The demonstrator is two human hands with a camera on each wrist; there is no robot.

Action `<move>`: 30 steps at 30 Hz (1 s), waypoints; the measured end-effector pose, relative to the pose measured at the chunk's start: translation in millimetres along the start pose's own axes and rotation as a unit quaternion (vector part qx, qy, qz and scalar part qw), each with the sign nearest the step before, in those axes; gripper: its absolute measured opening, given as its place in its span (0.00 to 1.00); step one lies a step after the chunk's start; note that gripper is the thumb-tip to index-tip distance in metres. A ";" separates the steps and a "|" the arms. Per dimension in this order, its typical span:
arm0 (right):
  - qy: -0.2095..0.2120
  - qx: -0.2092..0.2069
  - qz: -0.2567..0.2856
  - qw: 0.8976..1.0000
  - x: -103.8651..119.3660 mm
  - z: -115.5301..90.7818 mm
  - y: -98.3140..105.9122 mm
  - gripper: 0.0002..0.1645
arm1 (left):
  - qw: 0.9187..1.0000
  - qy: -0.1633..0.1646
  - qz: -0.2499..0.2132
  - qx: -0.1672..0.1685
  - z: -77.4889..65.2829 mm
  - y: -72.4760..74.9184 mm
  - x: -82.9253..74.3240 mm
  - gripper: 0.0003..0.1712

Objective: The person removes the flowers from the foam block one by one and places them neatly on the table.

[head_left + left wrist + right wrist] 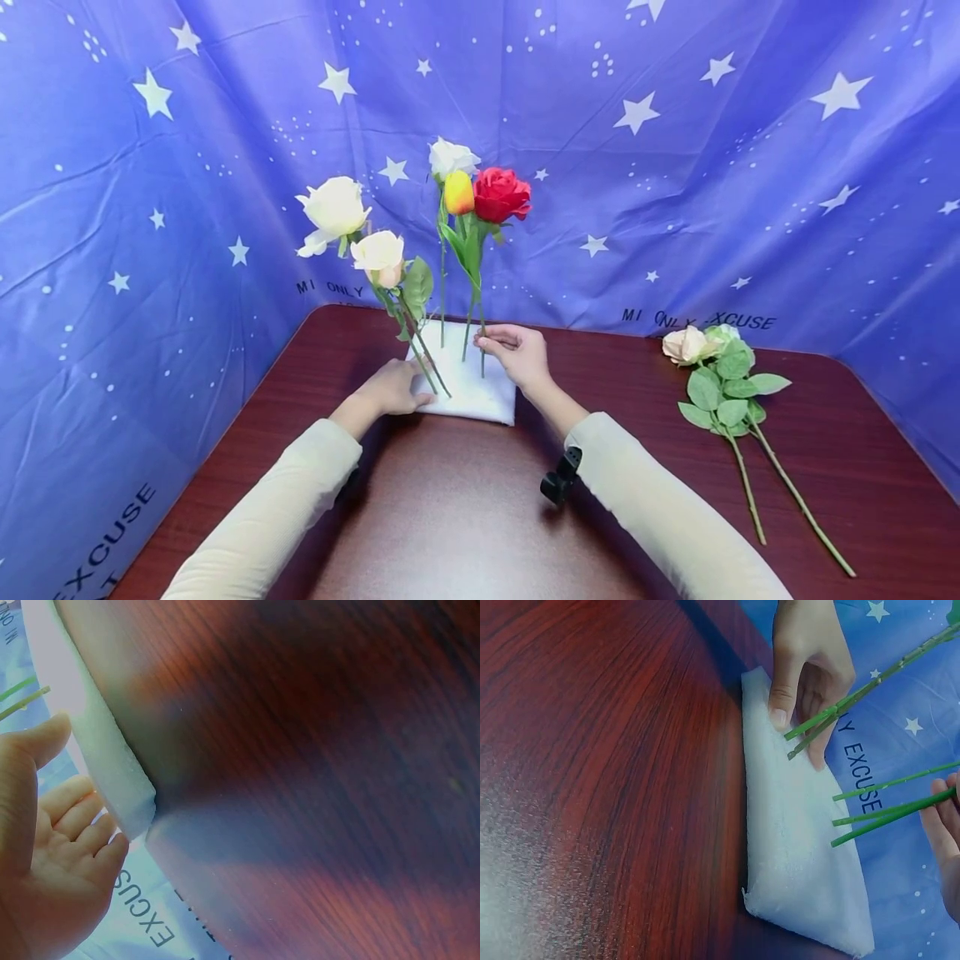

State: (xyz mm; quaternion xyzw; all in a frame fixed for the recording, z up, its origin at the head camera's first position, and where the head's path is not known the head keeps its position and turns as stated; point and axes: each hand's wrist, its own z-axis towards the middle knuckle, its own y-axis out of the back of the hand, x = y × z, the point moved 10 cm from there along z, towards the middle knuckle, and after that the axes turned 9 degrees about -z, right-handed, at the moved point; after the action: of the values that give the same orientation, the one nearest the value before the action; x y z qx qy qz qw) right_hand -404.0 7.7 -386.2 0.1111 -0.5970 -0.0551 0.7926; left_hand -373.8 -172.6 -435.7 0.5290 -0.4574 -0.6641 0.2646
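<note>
A white foam-like block (491, 402) lies on the table with several flower stems standing in it. At its left end, my left hand (392, 387) grips the block, thumb on top at the near side. My right hand (519, 354) pinches the lower stem of a red rose (502, 195). Just left of that stem stands a yellow-orange tulip (459, 193), and behind it a white rose (452, 157). Over my left hand lean a large white rose (335, 207) and a cream rose (380, 257). Green stems (889, 817) enter the block in the right wrist view.
On the right of the dark red wooden table (450, 517) lie a peach rose (686, 345) and a pale green-white flower (723, 333), with leaves and long stems towards me. A blue star-printed cloth (600, 150) hangs behind and along both sides.
</note>
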 end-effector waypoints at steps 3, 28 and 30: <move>0.010 -0.004 0.005 1.000 2.9 -2.9 3.4 0.13 | 1.000 -0.002 0.000 0.001 -0.7 -0.2 -0.1 0.33; 0.013 0.009 0.107 0.994 -0.8 -24.6 64.1 0.20 | 1.000 -0.001 -0.002 0.000 -1.9 -1.2 0.6 0.34; 0.005 0.010 0.115 0.993 -2.9 -26.8 70.7 0.21 | 1.000 -0.001 -0.002 -0.001 -1.5 -0.8 -0.2 0.34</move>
State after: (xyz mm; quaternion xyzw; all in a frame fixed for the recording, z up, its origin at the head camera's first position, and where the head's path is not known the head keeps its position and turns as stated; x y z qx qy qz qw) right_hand -382.3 79.9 -378.9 0.0498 -0.6020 0.0433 0.7958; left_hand -372.3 -172.5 -436.4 0.5285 -0.4560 -0.6658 0.2635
